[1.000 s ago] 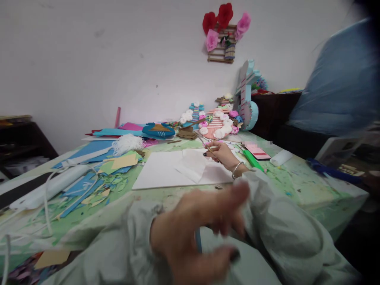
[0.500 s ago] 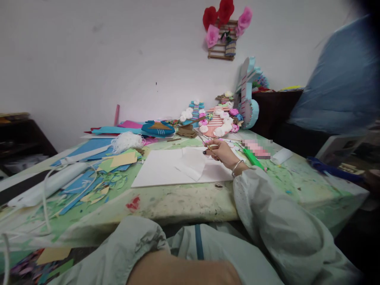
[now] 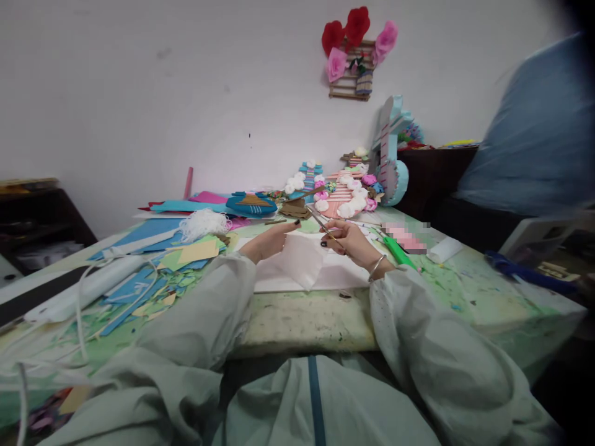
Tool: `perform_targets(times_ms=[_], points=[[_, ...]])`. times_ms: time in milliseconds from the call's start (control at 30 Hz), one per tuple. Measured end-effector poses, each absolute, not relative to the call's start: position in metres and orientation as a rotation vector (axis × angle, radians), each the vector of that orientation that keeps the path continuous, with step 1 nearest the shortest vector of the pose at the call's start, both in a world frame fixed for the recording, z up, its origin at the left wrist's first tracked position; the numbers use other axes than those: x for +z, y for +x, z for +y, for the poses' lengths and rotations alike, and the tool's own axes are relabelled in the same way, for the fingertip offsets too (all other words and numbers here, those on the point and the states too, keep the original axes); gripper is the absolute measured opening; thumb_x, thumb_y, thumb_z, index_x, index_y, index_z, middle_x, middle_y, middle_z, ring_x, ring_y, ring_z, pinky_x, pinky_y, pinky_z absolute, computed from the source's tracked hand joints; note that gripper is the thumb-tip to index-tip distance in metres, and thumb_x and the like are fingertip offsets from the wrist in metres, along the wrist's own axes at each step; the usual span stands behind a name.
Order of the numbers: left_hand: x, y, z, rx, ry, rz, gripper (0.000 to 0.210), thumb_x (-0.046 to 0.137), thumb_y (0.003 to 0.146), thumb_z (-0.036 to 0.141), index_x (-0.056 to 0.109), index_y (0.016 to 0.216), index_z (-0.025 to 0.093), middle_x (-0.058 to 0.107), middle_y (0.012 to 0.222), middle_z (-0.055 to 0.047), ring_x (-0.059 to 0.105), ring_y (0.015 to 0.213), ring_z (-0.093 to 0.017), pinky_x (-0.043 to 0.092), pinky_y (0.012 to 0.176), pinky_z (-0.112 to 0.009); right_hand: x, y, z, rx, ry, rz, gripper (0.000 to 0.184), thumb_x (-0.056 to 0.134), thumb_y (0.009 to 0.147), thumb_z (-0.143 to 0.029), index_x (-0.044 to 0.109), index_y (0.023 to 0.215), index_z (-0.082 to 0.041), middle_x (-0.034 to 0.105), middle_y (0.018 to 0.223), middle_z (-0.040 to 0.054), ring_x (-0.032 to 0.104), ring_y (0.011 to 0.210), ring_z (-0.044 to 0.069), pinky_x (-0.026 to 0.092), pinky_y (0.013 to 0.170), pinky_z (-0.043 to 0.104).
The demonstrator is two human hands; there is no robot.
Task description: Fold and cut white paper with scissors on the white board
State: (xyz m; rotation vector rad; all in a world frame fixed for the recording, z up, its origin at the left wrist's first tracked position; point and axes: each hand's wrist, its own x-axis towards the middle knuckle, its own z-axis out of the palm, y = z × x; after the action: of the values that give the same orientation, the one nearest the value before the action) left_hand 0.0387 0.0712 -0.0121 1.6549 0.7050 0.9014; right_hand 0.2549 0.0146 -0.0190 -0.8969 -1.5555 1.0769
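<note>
My right hand (image 3: 352,243), with a silver bangle at the wrist, is closed around a pair of scissors (image 3: 321,223), whose slim blades point up and left. My left hand (image 3: 268,241) is at the left edge of a thin white sheet of paper (image 3: 304,259). Its thumb is stretched out above the sheet, and its fingertips are partly hidden near the paper edge. The sheet looks creased and slightly raised, and lies over a larger white board (image 3: 344,277) on the table.
Blue and yellow paper scraps (image 3: 198,251), a heap of white string (image 3: 204,224) and a cord lie left. Behind stand yarn-and-button crafts (image 3: 341,198). A green tool (image 3: 397,251) and a white roll (image 3: 445,247) lie right. The table (image 3: 307,322) has a stained green cover.
My left hand has come up from near my lap to the left edge of the paper. My right hand keeps hold of the scissors beside the sheet. The camera view has shifted slightly.
</note>
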Motion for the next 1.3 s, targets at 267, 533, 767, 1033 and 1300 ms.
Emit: perform_targets(times_ms=[267,533,767,1033,1300], points=[[-0.011,0.032,0.064,0.964,1.391,0.699,0.034,0.082,0.052,0.027,0.068,0.078,0.011,0.064,0.065,-0.004,0.057,0.055,-0.011,0.042,0.052,-0.021,-0.011,0.261,0.010,1.096,-0.814,-1.524,0.040,0.075,0.055,-0.025,0.057,0.090,-0.017,0.064,0.066,-0.0018,0.028,0.036,0.001,0.020,0.037,0.018],[-0.010,0.026,0.063,0.945,1.481,0.584,0.033,0.080,0.057,0.027,0.072,0.085,0.011,0.070,0.077,-0.009,0.062,0.064,-0.015,0.046,0.062,-0.026,-0.014,0.260,0.011,1.092,-0.837,-1.500,0.042,0.076,0.059,-0.043,0.051,0.083,-0.018,0.050,0.051,-0.0074,0.027,0.030,0.002,0.015,0.033,0.019],[-0.008,0.030,0.055,0.867,1.529,0.549,0.037,0.078,0.061,0.030,0.072,0.092,0.011,0.070,0.080,-0.012,0.062,0.063,-0.016,0.045,0.058,-0.026,-0.021,0.258,0.015,1.068,-0.933,-1.579,0.038,0.077,0.057,-0.033,0.054,0.084,-0.020,0.053,0.053,-0.0068,0.033,0.035,0.003,0.019,0.033,0.016],[-0.008,0.031,0.053,0.887,1.547,0.597,0.039,0.076,0.064,0.037,0.073,0.092,0.010,0.070,0.076,-0.012,0.061,0.062,-0.016,0.045,0.057,-0.025,-0.022,0.259,0.017,1.036,-0.953,-1.603,0.041,0.078,0.056,-0.029,0.053,0.086,-0.019,0.062,0.061,-0.0032,0.034,0.036,0.003,0.020,0.034,0.016],[-0.009,0.032,0.056,0.954,1.605,0.630,0.039,0.076,0.063,0.039,0.074,0.090,0.011,0.070,0.074,-0.009,0.058,0.060,-0.014,0.042,0.056,-0.024,-0.018,0.262,0.011,1.055,-0.947,-1.672,0.045,0.078,0.057,-0.038,0.052,0.089,-0.019,0.066,0.068,-0.0008,0.035,0.034,0.003,0.022,0.032,0.016]])
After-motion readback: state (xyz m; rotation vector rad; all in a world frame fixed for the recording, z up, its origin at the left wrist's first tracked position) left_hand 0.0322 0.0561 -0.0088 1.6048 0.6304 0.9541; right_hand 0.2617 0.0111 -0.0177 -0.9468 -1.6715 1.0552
